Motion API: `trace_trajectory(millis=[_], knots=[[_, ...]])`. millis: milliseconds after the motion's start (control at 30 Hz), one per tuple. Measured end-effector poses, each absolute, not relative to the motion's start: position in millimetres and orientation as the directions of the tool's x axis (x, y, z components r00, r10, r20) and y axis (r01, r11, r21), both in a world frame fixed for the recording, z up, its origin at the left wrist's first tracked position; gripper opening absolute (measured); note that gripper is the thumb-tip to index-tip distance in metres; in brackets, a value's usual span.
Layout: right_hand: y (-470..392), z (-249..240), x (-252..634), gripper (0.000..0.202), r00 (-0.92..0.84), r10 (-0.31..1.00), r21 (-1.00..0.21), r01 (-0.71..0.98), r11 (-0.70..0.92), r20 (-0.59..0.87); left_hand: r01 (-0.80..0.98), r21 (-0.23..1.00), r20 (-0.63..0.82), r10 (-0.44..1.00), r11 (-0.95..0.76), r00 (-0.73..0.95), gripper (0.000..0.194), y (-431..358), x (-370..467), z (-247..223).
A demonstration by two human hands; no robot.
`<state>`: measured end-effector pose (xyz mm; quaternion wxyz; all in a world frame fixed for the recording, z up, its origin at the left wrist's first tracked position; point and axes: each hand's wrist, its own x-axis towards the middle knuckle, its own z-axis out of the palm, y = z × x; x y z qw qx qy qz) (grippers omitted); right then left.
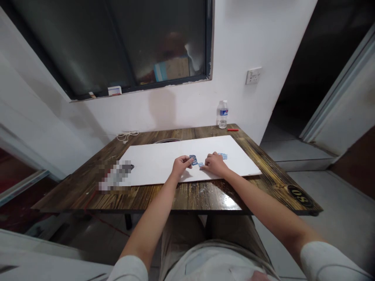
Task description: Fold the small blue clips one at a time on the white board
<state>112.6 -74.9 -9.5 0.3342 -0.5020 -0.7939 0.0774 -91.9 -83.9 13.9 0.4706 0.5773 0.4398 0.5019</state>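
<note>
My left hand (183, 165) pinches a small dark-blue sheet (193, 160) with pale stripes between thumb and fingers, just above a white board. Close by on the right, my right hand (216, 164) has its fingertips closed on a small blue-and-white piece (200, 165), which may be a label. The two pieces nearly meet at their corners; I cannot tell whether they touch. Behind my right hand, partly hidden by it, lies another blue-and-white striped sheet (224, 156) on the board.
The white board (155, 164) lies on a dark wooden table (263, 183). A water bottle (223, 115) and a red pen-like stick (233, 130) are at the back right. A white cable (126, 135) lies at the back left; a blurred-out object (115, 177) sits on the left.
</note>
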Motion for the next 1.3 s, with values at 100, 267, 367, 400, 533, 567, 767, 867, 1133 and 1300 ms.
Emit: trace_trajectory(millis=[100,267,367,400,533,567,767,867,1133,1300], knots=[[-78,-5,112,0.041,-0.233,0.852,-0.476,0.746,0.466,0.469,0.047,0.983,0.169,0.976,-0.176,0.135,0.042,-84,-92,12],[-83,0,106,0.031,-0.324,0.779,-0.558,0.557,0.615,0.537,0.055,0.986,0.141,0.968,-0.155,0.206,0.043,-85,-91,9],[-84,-2,101,0.030,-0.335,0.760,-0.608,0.460,0.648,0.557,0.077,0.983,0.141,0.955,-0.166,0.262,0.044,-86,-90,8],[-84,-3,100,0.030,-0.325,0.766,-0.632,0.433,0.642,0.555,0.081,0.983,0.137,0.952,-0.165,0.273,0.044,-86,-90,9],[-80,-5,100,0.031,-0.300,0.805,-0.729,0.344,0.592,0.512,0.081,0.984,0.130,0.948,-0.160,0.291,0.044,-86,-91,9],[-79,-5,101,0.031,-0.301,0.810,-0.743,0.326,0.584,0.504,0.077,0.984,0.132,0.947,-0.161,0.292,0.044,-86,-91,10],[-74,-5,105,0.037,-0.323,0.793,-0.771,0.228,0.595,0.516,0.034,0.985,0.155,0.953,-0.169,0.259,0.042,-86,-92,9],[-73,-5,105,0.040,-0.306,0.778,-0.740,0.254,0.622,0.549,0.037,0.983,0.167,0.955,-0.182,0.246,0.041,-86,-91,9],[-77,-2,106,0.038,-0.337,0.737,-0.608,0.420,0.674,0.585,0.069,0.979,0.173,0.959,-0.192,0.226,0.043,-89,-90,11],[-71,-6,110,0.035,-0.305,0.760,-0.610,0.461,0.645,0.573,0.073,0.979,0.172,0.962,-0.191,0.212,0.044,-88,-90,13]])
